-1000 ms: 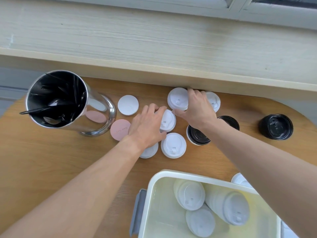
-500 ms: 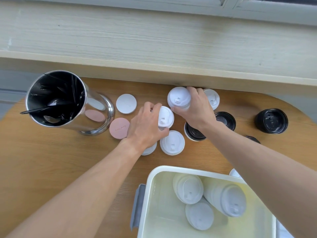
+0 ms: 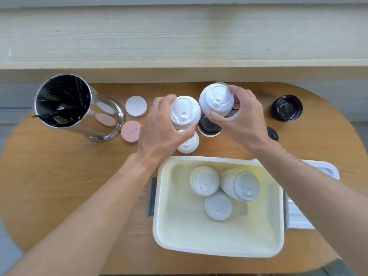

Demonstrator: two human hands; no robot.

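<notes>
Since the earlier frames, both cups are coming up off the surface (image 3: 59, 176) and toward me; the hands were then only closing on them among the group.

Working from the left:
- Steel canister (image 3: 107, 118) holding dark utensils is standing upright, with a white disc (image 3: 136, 106) and a pink disc (image 3: 130, 131) lying just beside it. None of these are being touched.
- Left hand (image 3: 159, 132) is gripping the left white cup (image 3: 185, 112), its fingers (image 3: 166, 99) wrapping the side below the lid. Another white cup (image 3: 188, 143) is standing beneath it.
- Right hand (image 3: 246, 120) is gripping the right white cup (image 3: 216, 100) likewise, above a black-lidded cup (image 3: 209, 128).
- A black cup (image 3: 286, 108) is standing well apart at the far right.

Nearer me, the tub (image 3: 199, 159) is already holding three white cups (image 3: 204, 181).

I am judging the step in hand to be the carry: white cups are being sorted into the tub, and this pair is lifted but not yet over it. The next move is calling for drawing both hands back over the rim, lowering them into the free space beside the cups lying there, then letting go.
</notes>
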